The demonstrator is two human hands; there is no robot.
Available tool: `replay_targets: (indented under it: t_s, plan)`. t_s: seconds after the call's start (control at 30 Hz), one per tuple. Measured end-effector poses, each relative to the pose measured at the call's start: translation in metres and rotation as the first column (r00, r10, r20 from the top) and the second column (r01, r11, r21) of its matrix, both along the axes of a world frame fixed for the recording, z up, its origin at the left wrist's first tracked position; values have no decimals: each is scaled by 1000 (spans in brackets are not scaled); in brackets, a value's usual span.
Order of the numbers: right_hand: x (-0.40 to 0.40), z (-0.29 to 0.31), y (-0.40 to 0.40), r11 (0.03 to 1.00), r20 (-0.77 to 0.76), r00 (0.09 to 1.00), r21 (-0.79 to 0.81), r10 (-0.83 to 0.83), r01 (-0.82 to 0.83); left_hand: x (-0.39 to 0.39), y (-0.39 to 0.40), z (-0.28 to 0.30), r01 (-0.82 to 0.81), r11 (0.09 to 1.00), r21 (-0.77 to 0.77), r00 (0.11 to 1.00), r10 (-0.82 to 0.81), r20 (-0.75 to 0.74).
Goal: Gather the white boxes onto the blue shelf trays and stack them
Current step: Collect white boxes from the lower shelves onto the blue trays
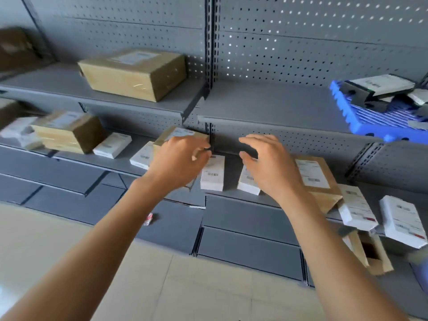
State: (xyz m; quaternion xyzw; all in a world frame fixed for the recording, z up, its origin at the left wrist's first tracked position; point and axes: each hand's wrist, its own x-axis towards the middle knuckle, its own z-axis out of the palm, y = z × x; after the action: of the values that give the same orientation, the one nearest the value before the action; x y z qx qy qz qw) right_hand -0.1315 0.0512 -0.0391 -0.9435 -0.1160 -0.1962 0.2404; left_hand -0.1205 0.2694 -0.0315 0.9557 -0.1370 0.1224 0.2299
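Observation:
Both my hands reach over the middle grey shelf. My left hand point(179, 158) hovers with fingers curled and apart, just left of a white box point(212, 176). My right hand point(269, 165) is spread above a second white box point(247, 180), partly covering it. Neither hand grips anything. More white boxes lie on that shelf: two to the left point(112, 145) point(141, 156) and two at the far right point(356, 208) point(404, 222). A blue tray point(354, 117) sits on the upper shelf at right, holding several boxes point(382, 85).
Brown cardboard parcels stand on the upper shelf point(134, 74), the middle shelf at left point(69, 133) and behind my left hand point(178, 135). A brown envelope point(312, 174) lies right of my right hand. An open carton point(372, 253) sits lower right. A tiled floor lies below.

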Motion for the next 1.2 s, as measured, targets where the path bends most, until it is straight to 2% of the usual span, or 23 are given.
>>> replay_targets:
  t_s: [0.37,0.73,1.0,1.2]
  plan:
    - [-23,10,201,972,5,975,-80,220,-219,-74,205,7,-214,977,-3,977,214,17]
    - [0,9,350,887,-19,888,-52,459,-459,-109,337,2,-447,894,15,894,447,13]
    - [60,-6,440,813,-80,809,55,582,-580,-69,411,-10,-545,838,11,838,545,-19]
    - [125,-12,496,785,-101,779,37,618,-618,-10,456,-6,-591,805,53,805,593,-26]
